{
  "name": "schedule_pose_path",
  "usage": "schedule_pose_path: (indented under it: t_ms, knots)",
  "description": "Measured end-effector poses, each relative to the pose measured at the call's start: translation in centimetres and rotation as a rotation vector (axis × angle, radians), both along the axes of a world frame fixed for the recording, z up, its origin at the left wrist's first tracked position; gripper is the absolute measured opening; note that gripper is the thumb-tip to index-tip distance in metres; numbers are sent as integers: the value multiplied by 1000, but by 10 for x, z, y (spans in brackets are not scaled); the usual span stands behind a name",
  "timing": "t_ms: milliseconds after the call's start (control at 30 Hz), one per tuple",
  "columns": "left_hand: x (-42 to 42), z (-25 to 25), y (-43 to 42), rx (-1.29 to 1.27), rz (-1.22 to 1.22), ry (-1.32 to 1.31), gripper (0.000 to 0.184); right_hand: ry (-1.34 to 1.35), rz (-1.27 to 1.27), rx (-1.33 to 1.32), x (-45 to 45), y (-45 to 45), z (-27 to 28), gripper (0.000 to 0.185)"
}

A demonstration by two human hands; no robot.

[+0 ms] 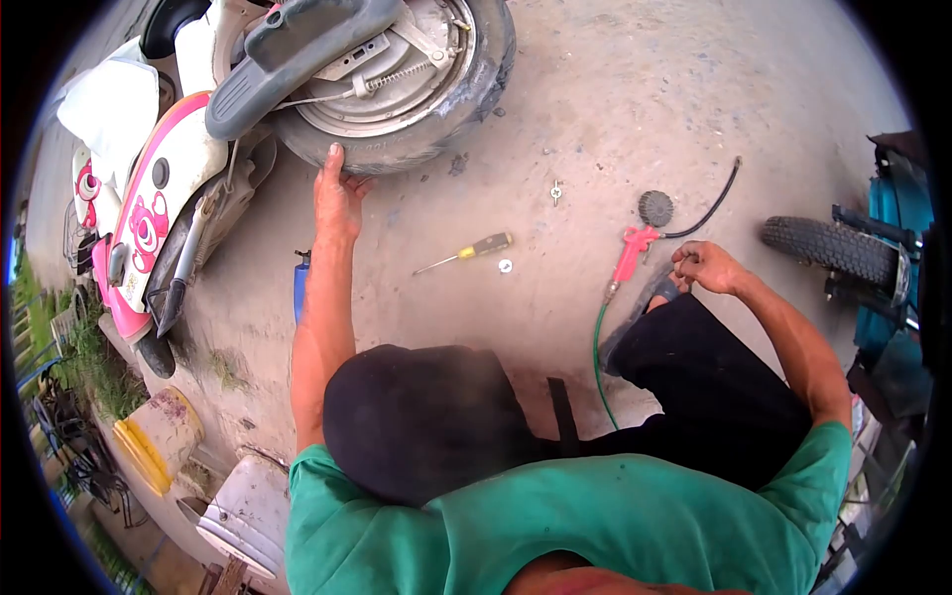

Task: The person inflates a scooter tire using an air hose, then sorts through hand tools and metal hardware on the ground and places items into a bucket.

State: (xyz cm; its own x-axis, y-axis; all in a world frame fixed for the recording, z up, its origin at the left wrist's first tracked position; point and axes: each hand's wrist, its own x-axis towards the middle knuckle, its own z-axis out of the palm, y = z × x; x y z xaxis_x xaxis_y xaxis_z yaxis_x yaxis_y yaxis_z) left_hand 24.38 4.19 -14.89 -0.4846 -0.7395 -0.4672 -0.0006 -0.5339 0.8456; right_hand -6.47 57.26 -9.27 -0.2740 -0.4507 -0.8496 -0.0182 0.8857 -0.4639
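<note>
My left hand (338,201) grips the lower edge of the scooter's rear tire (397,157), thumb on the sidewall and the other fingers partly hidden behind the tread. By my sandaled foot, my right hand (709,266) is closed with bent fingers. Whatever it may hold is too small to make out. Just left of that hand lies a pink-red tire inflator (631,252) with a round dark gauge (655,208), a black hose (716,205) and a green air line (598,347). A screwdriver (483,248) with a yellow and dark handle rests on the ground between my hands.
A small metal part (555,193) and a small white piece (505,266) lie near the screwdriver. The pink and white scooter (178,159) lies on its side at upper left. Another wheel (833,248) stands at right. Buckets (159,436) are at lower left.
</note>
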Motion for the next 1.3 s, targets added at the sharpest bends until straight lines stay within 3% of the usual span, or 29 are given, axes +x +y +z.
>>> schedule_pose_path:
  t_ms: [200,400,467,667,767,967,1167,1233,1300]
  knots:
    - [11,5,-44,-13,-19,-38,58,-8,47,5,3,-18,3,36]
    - [14,15,-47,11,-27,-50,59,333,748,-56,35,-123,33,39]
    - [15,5,-49,20,-43,-40,62,336,782,-111,61,-161,21,40]
    - [13,8,-45,-11,-35,-50,74,596,770,-651,166,-231,-59,32]
    - [15,5,-48,-13,-54,-39,75,790,783,-691,193,-243,-91,29]
    - [14,2,-47,17,-28,0,71,829,794,-550,195,-241,-118,20]
    - [15,7,-45,6,-68,-16,67,402,660,-452,147,-228,-27,30]
    - [16,4,-45,-18,-67,-25,72,364,628,-365,118,-221,6,36]
    - [15,2,-43,-31,-66,-20,75,410,555,-499,97,-219,54,42]
